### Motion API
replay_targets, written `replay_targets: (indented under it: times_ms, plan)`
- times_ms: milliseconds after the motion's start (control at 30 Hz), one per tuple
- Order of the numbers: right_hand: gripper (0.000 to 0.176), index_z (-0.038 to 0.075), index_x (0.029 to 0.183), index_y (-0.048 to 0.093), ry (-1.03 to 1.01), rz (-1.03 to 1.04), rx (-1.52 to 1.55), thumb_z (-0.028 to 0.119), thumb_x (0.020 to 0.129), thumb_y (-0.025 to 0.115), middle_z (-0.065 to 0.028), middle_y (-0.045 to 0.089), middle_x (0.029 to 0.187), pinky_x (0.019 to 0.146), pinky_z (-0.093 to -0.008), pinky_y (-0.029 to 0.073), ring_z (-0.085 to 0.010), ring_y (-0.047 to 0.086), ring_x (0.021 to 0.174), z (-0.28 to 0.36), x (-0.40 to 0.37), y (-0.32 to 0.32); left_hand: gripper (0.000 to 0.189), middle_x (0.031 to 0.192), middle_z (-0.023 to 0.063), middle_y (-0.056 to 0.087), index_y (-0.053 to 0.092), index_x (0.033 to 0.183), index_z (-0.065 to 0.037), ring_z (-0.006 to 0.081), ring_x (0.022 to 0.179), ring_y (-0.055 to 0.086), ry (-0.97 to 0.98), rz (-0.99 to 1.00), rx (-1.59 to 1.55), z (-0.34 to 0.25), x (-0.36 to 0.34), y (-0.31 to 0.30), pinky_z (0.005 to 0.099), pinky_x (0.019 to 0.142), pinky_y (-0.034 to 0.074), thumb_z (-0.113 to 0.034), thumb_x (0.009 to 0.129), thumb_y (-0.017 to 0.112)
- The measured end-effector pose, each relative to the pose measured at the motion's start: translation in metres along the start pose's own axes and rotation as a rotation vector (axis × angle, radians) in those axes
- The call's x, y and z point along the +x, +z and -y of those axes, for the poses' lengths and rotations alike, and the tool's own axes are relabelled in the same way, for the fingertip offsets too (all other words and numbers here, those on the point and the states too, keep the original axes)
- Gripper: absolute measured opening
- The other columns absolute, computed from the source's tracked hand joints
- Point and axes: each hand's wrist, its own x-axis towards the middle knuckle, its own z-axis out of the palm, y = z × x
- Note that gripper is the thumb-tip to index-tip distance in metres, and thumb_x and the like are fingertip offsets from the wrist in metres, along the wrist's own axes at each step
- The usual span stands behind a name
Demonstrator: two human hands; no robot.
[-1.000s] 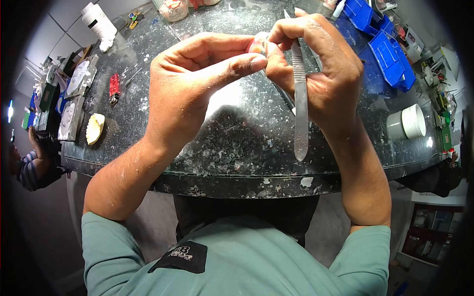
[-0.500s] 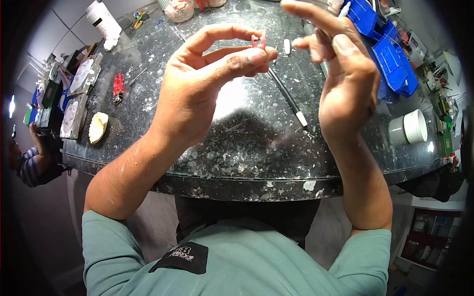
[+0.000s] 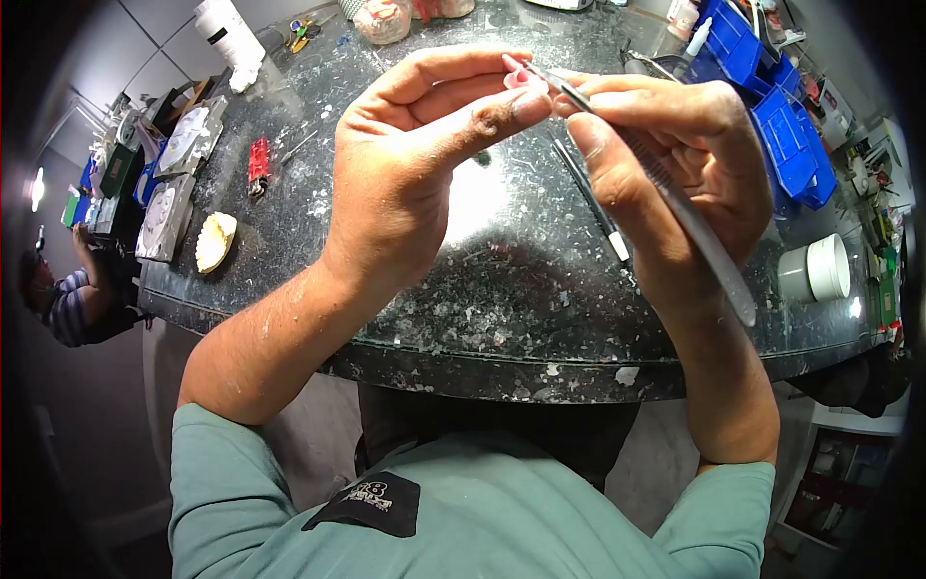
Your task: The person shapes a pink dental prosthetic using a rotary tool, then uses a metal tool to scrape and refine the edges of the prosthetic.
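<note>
Between the thumb and fingers of my left hand is a small pink piece, held up over the dark speckled table. My right hand is closed on a long grey handpiece-like tool, whose thin tip reaches the pink piece. Under my right hand a black pen with a white end lies on the table, partly hidden by that hand.
At the left are a yellowish dental model, a red-handled tool and a white bottle. Blue trays and a white jar stand at the right. Another person sits at the far left.
My right hand has moved left and down to the pink piece, and the grey tool now shows clearly in its grip. The whole view has shifted slightly.
</note>
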Motion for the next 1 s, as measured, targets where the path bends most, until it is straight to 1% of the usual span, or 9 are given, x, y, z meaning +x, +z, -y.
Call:
replay_targets:
  times_ms: [167,233,267,300,367,400,533,667,1000]
  plan:
    - [0.016,-0.003,0.100,0.052,-0.038,0.030,-0.054,-0.006,0.086,0.058,-0.0185,0.065,0.090,0.086,-0.0340,0.054,-0.0251,0.067,0.093,0.001,0.001,-0.001,0.027,0.113,0.0189,0.064,0.059,0.112,0.005,0.0205,0.104,0.064,0.085,0.061,-0.011,0.005,0.005,-0.005,0.0327,0.096,0.050,0.003,0.085,0.064]
    - [0.015,-0.002,0.101,0.053,-0.012,0.008,0.058,-0.004,0.087,0.058,-0.0178,0.065,0.091,0.084,-0.0324,0.053,-0.0236,0.067,0.092,-0.001,0.003,-0.002,0.025,0.112,0.0187,0.064,0.059,0.110,0.004,0.0205,0.104,0.064,0.083,0.075,-0.024,0.004,0.004,-0.005,0.0326,0.096,0.050,0.003,0.085,0.064]
    - [0.014,-0.002,0.101,0.054,0.045,-0.113,0.065,-0.001,0.088,0.058,-0.0178,0.066,0.094,0.082,-0.0307,0.053,-0.0217,0.067,0.090,0.003,0.004,0.005,0.024,0.112,0.0185,0.064,0.059,0.109,0.004,0.0205,0.103,0.064,0.083,0.089,-0.036,0.004,0.004,-0.005,0.0324,0.096,0.050,0.003,0.085,0.064]
    - [0.014,-0.002,0.101,0.054,0.046,-0.113,0.065,-0.001,0.088,0.058,-0.0178,0.066,0.094,0.082,-0.0307,0.053,-0.0217,0.067,0.090,0.007,0.005,0.003,0.024,0.112,0.0185,0.064,0.059,0.109,0.004,0.0205,0.103,0.064,0.082,0.089,-0.036,0.004,0.003,-0.006,0.0324,0.096,0.050,0.003,0.085,0.064]
    - [0.016,-0.001,0.102,0.054,0.049,0.014,0.005,-0.002,0.087,0.061,-0.0182,0.067,0.096,0.085,-0.0305,0.053,-0.0219,0.067,0.092,0.011,0.007,0.000,0.021,0.111,0.0187,0.065,0.059,0.106,0.004,0.0205,0.103,0.064,0.106,0.077,-0.022,0.003,0.003,-0.006,0.0322,0.096,0.050,0.004,0.085,0.064]
    - [0.017,-0.002,0.099,0.055,0.078,-0.045,0.172,-0.005,0.085,0.062,-0.0186,0.067,0.096,0.088,-0.0332,0.053,-0.0245,0.067,0.096,0.009,0.004,0.006,0.021,0.111,0.0187,0.065,0.059,0.106,0.004,0.0205,0.103,0.064,0.105,0.077,-0.023,0.003,0.003,-0.006,0.0322,0.096,0.050,0.004,0.085,0.064]
    - [0.014,-0.003,0.094,0.055,0.018,0.027,0.045,-0.010,0.084,0.060,-0.0196,0.067,0.094,0.091,-0.0376,0.053,-0.0282,0.067,0.099,-0.001,0.000,0.002,0.021,0.111,0.0189,0.065,0.059,0.105,0.004,0.0203,0.102,0.064,0.092,0.047,0.036,0.001,0.001,-0.005,0.0319,0.095,0.050,0.004,0.085,0.064]
    - [0.013,-0.003,0.093,0.055,0.019,0.018,0.051,-0.010,0.084,0.059,-0.0200,0.067,0.093,0.091,-0.0370,0.053,-0.0291,0.066,0.099,0.001,0.000,0.003,0.020,0.110,0.0191,0.066,0.059,0.105,0.004,0.0204,0.102,0.065,0.140,0.030,0.181,-0.001,0.000,-0.003,0.0327,0.094,0.050,0.004,0.085,0.064]
    - [0.012,-0.003,0.093,0.056,0.056,0.014,0.086,-0.010,0.084,0.060,-0.0191,0.068,0.092,0.091,-0.0365,0.053,-0.0288,0.066,0.100,0.000,-0.002,0.003,0.020,0.111,0.0203,0.065,0.059,0.105,0.004,0.0224,0.103,0.065,0.141,0.032,0.189,-0.001,-0.001,-0.001,0.0331,0.094,0.050,0.004,0.085,0.064]
